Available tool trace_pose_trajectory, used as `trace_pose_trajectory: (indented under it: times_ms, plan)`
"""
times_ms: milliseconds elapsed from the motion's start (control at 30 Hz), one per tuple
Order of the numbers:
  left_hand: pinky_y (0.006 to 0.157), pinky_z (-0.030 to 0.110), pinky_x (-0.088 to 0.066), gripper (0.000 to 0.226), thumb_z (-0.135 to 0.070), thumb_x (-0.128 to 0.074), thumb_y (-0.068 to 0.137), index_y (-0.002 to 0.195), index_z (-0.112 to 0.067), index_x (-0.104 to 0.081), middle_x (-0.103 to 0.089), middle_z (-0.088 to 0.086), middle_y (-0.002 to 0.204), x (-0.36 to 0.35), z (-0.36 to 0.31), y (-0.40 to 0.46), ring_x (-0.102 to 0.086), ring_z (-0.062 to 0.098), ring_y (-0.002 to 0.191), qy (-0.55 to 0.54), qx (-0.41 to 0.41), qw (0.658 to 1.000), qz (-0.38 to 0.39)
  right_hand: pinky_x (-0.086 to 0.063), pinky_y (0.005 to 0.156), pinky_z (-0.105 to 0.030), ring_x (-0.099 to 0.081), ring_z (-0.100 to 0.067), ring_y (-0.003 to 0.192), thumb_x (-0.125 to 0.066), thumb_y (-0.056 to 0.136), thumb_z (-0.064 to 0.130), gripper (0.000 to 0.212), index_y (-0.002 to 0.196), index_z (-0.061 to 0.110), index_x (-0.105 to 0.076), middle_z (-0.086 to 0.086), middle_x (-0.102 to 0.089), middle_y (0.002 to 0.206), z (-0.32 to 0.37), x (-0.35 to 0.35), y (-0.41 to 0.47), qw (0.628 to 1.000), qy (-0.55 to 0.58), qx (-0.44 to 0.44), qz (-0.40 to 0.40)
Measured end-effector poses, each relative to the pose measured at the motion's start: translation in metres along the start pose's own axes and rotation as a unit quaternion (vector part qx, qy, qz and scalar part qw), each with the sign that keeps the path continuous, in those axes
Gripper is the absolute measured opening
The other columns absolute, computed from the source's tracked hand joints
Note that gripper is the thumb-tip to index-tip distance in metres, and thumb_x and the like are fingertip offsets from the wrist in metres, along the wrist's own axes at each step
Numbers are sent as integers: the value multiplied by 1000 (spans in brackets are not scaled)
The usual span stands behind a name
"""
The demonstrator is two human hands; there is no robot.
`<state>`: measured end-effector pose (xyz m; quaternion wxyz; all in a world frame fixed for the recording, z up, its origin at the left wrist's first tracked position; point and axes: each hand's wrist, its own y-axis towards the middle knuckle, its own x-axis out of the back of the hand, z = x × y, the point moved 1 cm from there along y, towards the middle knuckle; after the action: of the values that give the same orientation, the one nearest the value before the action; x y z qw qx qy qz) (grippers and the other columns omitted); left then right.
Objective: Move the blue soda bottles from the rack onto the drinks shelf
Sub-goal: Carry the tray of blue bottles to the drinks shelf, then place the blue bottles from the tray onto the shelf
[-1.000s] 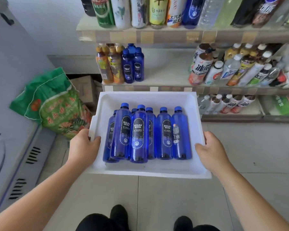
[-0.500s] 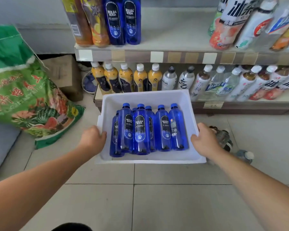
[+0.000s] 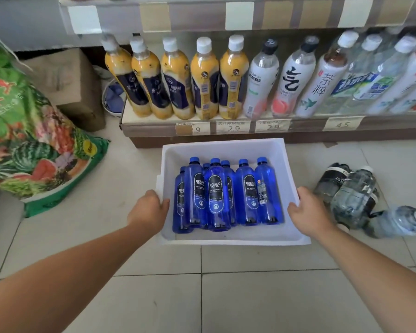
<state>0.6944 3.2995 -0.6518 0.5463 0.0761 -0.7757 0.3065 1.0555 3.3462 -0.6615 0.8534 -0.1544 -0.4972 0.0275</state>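
Observation:
Several blue soda bottles (image 3: 216, 195) with dark labels lie side by side in a white foam rack (image 3: 226, 147), low over the tiled floor in front of the bottom shelf. My left hand (image 3: 149, 209) grips the rack's left rim, thumb over the edge. My right hand (image 3: 308, 210) grips the right rim the same way. The bottom drinks shelf (image 3: 154, 123) behind the rack carries yellow bottles (image 3: 204, 80) and white and clear bottles (image 3: 322, 78), with price tags along its front.
A green printed sack (image 3: 34, 140) leans at the left, with a cardboard box (image 3: 65, 82) behind it. Several dark and clear bottles (image 3: 356, 200) lie loose on the floor right of the rack. The upper shelf's edge (image 3: 226, 13) runs across the top.
The rack has come down from chest height to just above the floor, both hands still gripping its sides. The view has dropped from the upper shelves to the bottom one.

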Motion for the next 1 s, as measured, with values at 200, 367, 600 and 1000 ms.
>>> trace_pose_trajectory:
  times_ms: [200, 367, 600, 1000]
  plan:
    - [63, 33, -41, 30, -42, -44, 99, 95, -12, -42, -53, 4, 88, -24, 3, 8, -53, 24, 77, -18, -5, 1000, -2, -31, 51, -27, -49, -20, 61, -58, 87, 4, 6, 93, 4, -54, -11, -59, 79, -13, -25, 13, 999, 49, 0, -8]
    - [64, 33, -42, 31, -42, -43, 99, 94, -12, -41, -56, 8, 91, -32, 6, 16, -53, 26, 76, -13, -4, 1000, 10, -32, 53, -29, -52, -31, 68, -59, 85, 7, 11, 89, 1, -51, -12, -57, 79, -18, -35, 19, 998, 51, -15, -14]
    - [99, 40, -43, 56, -34, -52, 95, 143, -11, -38, -43, 10, 137, -16, -11, 0, -45, 29, 123, 1, -149, 980, -135, -45, 79, -42, -55, -37, 98, -64, 81, 39, 43, 107, 6, -59, -16, -58, 103, 10, -26, 3, 983, -70, 42, -162]
    - [70, 31, -47, 28, -22, -59, 91, 112, -5, -54, -61, 13, 110, -33, -120, 35, -54, 22, 84, -52, -156, 983, 77, -52, 76, -36, -61, -31, 100, -79, 63, 54, 73, 112, 7, -52, -10, -58, 113, 115, -123, -17, 972, 147, -124, 133]
